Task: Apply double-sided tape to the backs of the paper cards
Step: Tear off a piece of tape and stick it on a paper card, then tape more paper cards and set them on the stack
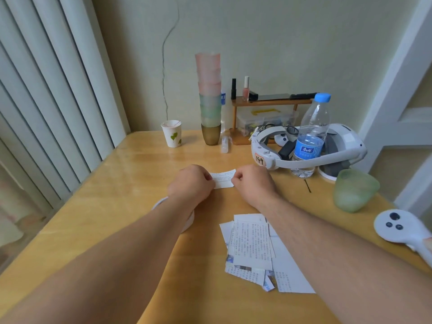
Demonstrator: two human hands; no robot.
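Desk layout: card held mid-table, paper pile nearer, clutter along the back and right.

A paper card [223, 179] lies on the table [121, 183] between the left hand [190, 183] and right hand [253, 183], each at one end. A pile of paper cards [254, 251] lies nearer, under the right forearm. A tape roll [187, 220] sits beneath the left forearm. Behind stand a paper cup [172, 133] and, to its right, stacked cups [209, 97]; further right, a water bottle [311, 136] stands inside a headset [308, 148].
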